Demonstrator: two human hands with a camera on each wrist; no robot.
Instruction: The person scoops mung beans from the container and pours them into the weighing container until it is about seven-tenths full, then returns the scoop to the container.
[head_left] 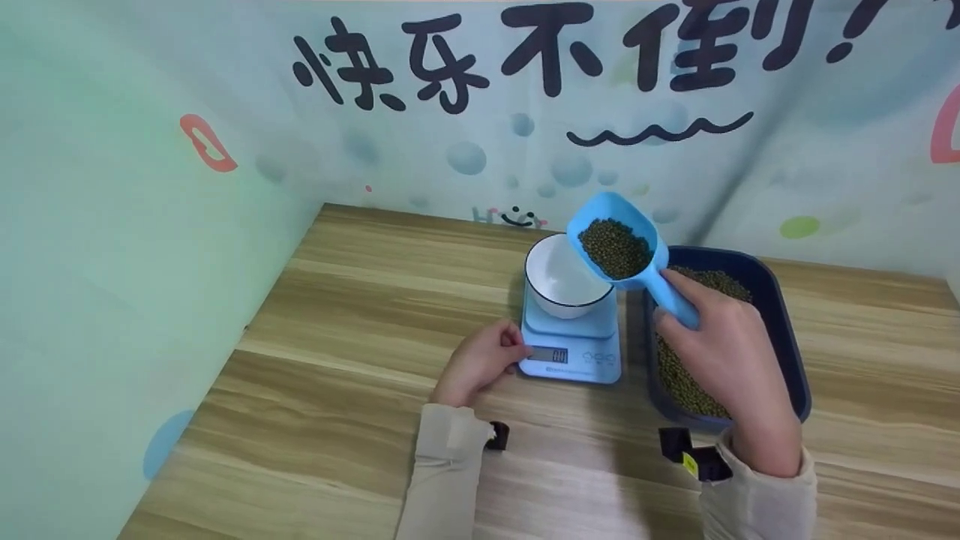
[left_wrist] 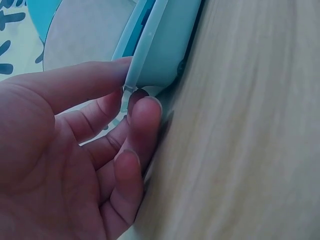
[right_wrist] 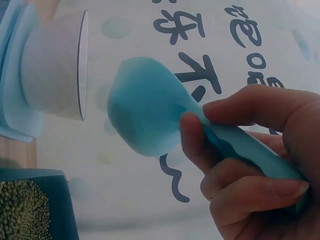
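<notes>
My right hand grips the handle of a blue scoop, which bears a heap of small greenish-brown beans. The scoop is held above the right rim of a white bowl with a dark rim. What shows of the bowl's inside is bare white. The bowl stands on a light-blue kitchen scale, whose display seems to read 0.0. At the scale's front left corner, my left hand holds its edge between thumb and curled fingers; the left wrist view shows the thumb on the scale's edge.
Right of the scale stands a dark blue bin holding many of the same beans, partly hidden under my right hand and forearm. A printed backdrop rises behind the wooden table, and a pale green side stands at the left.
</notes>
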